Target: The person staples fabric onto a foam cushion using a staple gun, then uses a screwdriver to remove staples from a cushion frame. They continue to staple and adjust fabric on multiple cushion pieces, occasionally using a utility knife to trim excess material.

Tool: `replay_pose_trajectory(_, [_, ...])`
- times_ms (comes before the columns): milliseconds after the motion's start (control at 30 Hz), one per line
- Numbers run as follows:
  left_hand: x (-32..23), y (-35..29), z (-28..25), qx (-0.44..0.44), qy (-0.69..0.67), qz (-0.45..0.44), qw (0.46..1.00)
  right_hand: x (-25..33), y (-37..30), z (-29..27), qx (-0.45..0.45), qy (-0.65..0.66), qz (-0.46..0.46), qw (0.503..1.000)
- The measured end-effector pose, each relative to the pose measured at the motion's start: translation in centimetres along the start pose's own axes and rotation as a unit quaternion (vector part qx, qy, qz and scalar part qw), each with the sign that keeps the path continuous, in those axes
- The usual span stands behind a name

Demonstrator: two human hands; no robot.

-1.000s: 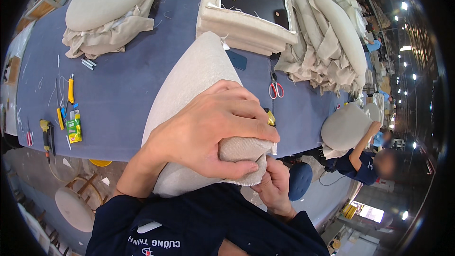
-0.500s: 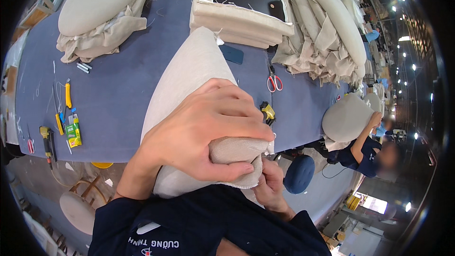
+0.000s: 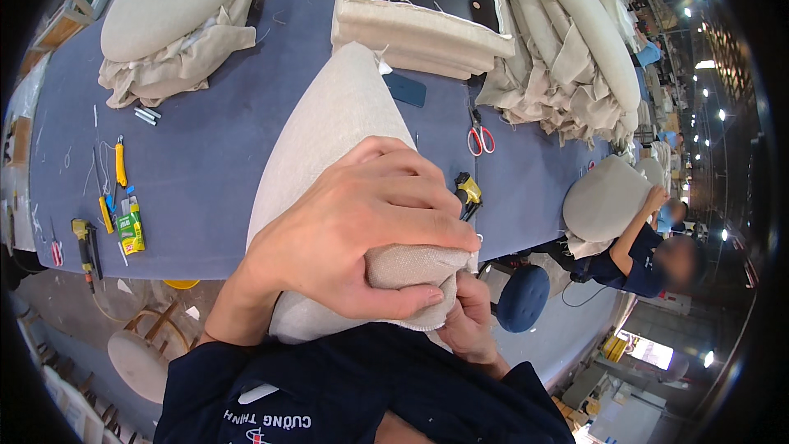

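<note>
A beige fabric-covered seat cushion stands tilted in front of me, its narrow tip pointing away over the blue-grey table. My left hand is closed over its near corner, fingers across the top and thumb pressing a rounded fold of the cloth. Just below and to the right, my right hand is closed at the cloth's edge, seemingly pinching it; the left hand and fabric hide part of its fingers. Beyond the cushion, a yellow-and-black staple gun lies on the table near my left fingertips.
Red-handled scissors and a dark phone lie beyond the cushion. Stacked covered cushions sit far left, an upholstered frame far centre. Yellow cutters and another staple gun lie left. A co-worker handles a cushion at right.
The view has shifted slightly. Both hands keep almost the same hold on the cushion and its cloth.
</note>
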State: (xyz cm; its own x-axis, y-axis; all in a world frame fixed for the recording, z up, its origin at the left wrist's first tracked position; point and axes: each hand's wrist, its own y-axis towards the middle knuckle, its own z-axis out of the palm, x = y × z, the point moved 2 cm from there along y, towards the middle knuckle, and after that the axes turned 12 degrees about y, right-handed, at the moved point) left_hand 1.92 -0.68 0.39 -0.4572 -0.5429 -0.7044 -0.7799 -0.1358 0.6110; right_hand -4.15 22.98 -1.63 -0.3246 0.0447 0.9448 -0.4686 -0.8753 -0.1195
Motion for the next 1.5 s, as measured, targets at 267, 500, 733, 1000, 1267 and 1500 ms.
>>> replay_pose_trajectory(267, [0.2, 0.1, 0.0, -0.001, -0.018, 0.001, 1.0, 3.6, -1.0, 1.9, -0.064, 0.099, 0.176, 0.977])
replay_pose_trajectory(500, [-0.2, 0.5, -0.4, 0.023, -0.002, 0.001, 1.0, 2.6, -0.6, 1.9, -0.035, 0.054, 0.106, 0.992])
replay_pose_trajectory(733, [-0.4, 0.4, -0.8, 0.027, 0.005, -0.007, 1.0, 1.5, -0.5, 0.9, -0.004, 0.003, 0.054, 0.999])
replay_pose_trajectory(1000, [-0.1, 0.5, -0.7, 0.037, -0.01, 0.013, 0.999, 2.5, 0.3, -0.2, 0.03, -0.077, 0.029, 0.996])
replay_pose_trajectory(1267, [0.5, 0.6, -0.1, 0.051, -0.01, 0.023, 0.998, -0.8, -1.2, -0.7, -0.004, 0.09, 0.074, 0.993])
replay_pose_trajectory(1500, [0.3, 0.7, -0.4, 0.04, 0.012, 0.02, 0.999, -0.8, -0.7, 0.9, -0.001, 0.171, 0.08, 0.982])
